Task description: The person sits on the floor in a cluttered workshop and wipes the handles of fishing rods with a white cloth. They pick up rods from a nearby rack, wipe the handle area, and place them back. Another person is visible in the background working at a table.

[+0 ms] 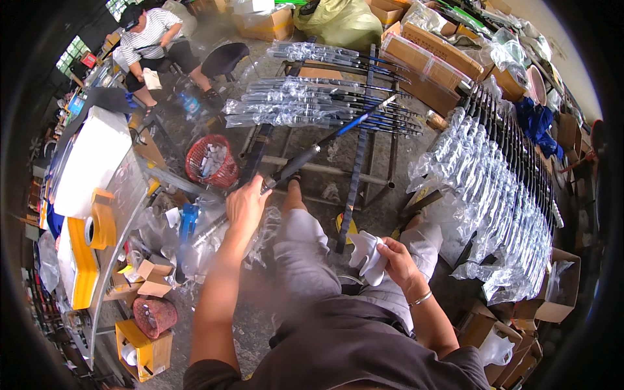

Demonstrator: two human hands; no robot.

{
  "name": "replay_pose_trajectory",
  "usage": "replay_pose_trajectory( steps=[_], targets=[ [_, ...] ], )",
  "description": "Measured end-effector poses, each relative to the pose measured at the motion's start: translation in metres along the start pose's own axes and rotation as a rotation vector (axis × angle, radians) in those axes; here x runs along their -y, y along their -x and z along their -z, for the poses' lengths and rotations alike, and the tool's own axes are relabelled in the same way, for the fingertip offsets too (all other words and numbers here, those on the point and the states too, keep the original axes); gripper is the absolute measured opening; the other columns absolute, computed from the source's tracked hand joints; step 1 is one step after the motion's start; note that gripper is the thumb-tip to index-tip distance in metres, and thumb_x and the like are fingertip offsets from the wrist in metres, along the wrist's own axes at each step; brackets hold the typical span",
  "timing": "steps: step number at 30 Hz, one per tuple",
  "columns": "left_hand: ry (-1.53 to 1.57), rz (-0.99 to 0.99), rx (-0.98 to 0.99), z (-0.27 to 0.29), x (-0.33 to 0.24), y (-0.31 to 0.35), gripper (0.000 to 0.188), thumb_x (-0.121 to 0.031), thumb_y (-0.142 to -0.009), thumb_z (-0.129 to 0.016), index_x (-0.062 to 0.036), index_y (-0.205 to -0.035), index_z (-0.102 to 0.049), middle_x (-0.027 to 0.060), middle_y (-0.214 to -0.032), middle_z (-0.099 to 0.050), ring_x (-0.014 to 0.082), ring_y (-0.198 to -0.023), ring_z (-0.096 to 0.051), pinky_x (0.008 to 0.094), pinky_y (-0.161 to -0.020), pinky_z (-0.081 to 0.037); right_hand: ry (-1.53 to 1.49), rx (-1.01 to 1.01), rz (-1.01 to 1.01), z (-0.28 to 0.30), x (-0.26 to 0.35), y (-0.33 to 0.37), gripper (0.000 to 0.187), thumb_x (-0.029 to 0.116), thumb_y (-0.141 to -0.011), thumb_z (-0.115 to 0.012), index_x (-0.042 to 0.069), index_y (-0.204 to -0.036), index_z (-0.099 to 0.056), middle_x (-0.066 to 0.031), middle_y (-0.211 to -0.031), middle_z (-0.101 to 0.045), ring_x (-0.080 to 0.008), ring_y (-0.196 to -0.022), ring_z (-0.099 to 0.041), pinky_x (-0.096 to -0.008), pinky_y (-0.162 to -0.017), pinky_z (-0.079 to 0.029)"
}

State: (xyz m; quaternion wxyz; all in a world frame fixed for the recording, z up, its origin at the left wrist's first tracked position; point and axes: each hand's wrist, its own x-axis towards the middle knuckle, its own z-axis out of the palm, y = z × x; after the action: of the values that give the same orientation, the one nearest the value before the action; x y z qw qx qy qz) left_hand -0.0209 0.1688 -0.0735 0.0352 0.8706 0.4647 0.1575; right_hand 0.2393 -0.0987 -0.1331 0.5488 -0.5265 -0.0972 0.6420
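Observation:
A black-and-blue fishing rod slants up and away to the right, and my left hand is closed round its dark lower part. Over my right thigh, my right hand pinches a folded white cloth, which hangs apart from the rod. In front of me, a row of plastic-wrapped rods rests across a metal rack; the held rod's tip end overlaps it in view. More rods in clear bags lean side by side at my right.
A red basket with white pieces stands left of the rack. At the left is a table with a white foam block and a yellow tape roll. Cardboard boxes line the far right. Another person sits at the far left.

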Motion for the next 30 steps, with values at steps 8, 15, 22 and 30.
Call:
replay_pose_trajectory(
  steps=[8, 15, 22, 30],
  targets=[
    [-0.072, -0.192, -0.02, -0.087, 0.028, -0.072, 0.025, -0.02, -0.076, -0.071, -0.0086, -0.09, -0.054, 0.0108, -0.081, -0.061, 0.0315, -0.08, -0.063, 0.0433, -0.069, -0.049, -0.092, -0.112, -0.04, 0.016, -0.017, -0.006, 0.014, 0.016, -0.096, -0.054, 0.003, -0.099, -0.056, -0.0028, -0.087, -0.061, -0.0128, -0.078, -0.057, -0.0277, -0.072, -0.048],
    [-0.106, -0.401, 0.051, -0.139, 0.05, -0.145, 0.026, -0.022, -0.075, -0.072, -0.0099, -0.089, -0.054, 0.0079, -0.087, -0.059, 0.0299, -0.091, -0.059, 0.0448, -0.082, -0.044, -0.109, -0.221, -0.107, 0.041, -0.025, -0.009, 0.01, 0.015, -0.097, -0.053, 0.005, -0.095, -0.056, -0.0016, -0.083, -0.06, -0.0118, -0.075, -0.057, -0.0277, -0.07, -0.048],
    [-0.083, -0.416, 0.181, -0.181, 0.043, -0.203, 0.026, -0.024, -0.076, -0.073, -0.0114, -0.092, -0.057, 0.0067, -0.094, -0.055, 0.0259, -0.1, -0.051, 0.042, -0.087, -0.039, -0.09, -0.276, -0.145, 0.041, -0.013, -0.023, 0.013, 0.016, -0.097, -0.054, 0.004, -0.098, -0.056, -0.0023, -0.086, -0.061, -0.0117, -0.078, -0.058, -0.0286, -0.072, -0.049],
    [-0.117, -0.33, 0.192, -0.193, 0.033, -0.202, 0.056, -0.021, -0.072, -0.078, -0.0118, -0.121, -0.053, 0.0101, -0.114, -0.054, 0.028, -0.113, -0.049, 0.0428, -0.095, -0.037, -0.184, -0.211, -0.055, 0.011, 0.034, -0.048, 0.015, 0.018, -0.096, -0.055, 0.004, -0.103, -0.056, -0.0026, -0.092, -0.061, -0.0124, -0.085, -0.057, -0.03, -0.076, -0.047]
  ],
)
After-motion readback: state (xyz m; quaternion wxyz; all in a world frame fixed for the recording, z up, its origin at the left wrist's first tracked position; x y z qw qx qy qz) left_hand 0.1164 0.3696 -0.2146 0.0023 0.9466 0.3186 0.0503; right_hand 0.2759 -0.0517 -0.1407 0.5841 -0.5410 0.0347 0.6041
